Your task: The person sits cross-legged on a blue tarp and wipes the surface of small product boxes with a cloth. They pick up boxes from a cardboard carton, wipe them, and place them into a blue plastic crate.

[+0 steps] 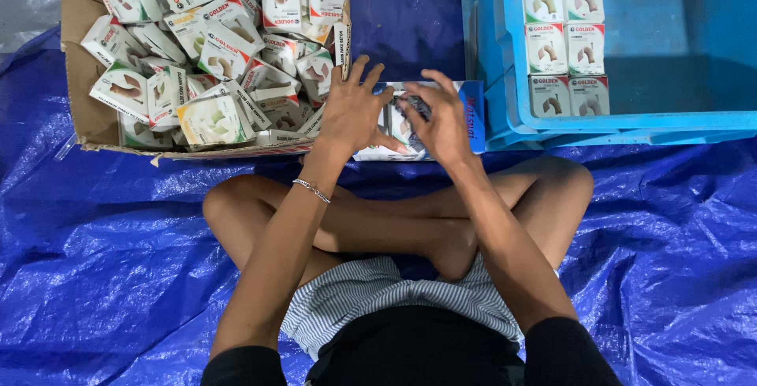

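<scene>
- While the person sits cross-legged on the blue tarp (102,275), a blue-edged carton (441,118) lies just ahead of the shins, within easy reach.
- Left hand (352,110) rests spread on it, fingers released, steadying it.
- Right hand (441,118) pinches a small packet above the carton.
- Loose small boxes fill the cardboard box (79,55); the blue crate (631,122) holds neat rows.

floor: crinkled blue tarp (102,275) | light: even, soft sheen

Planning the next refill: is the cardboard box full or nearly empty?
Full: the cardboard box is heaped with small white packages up to its rim.
</scene>
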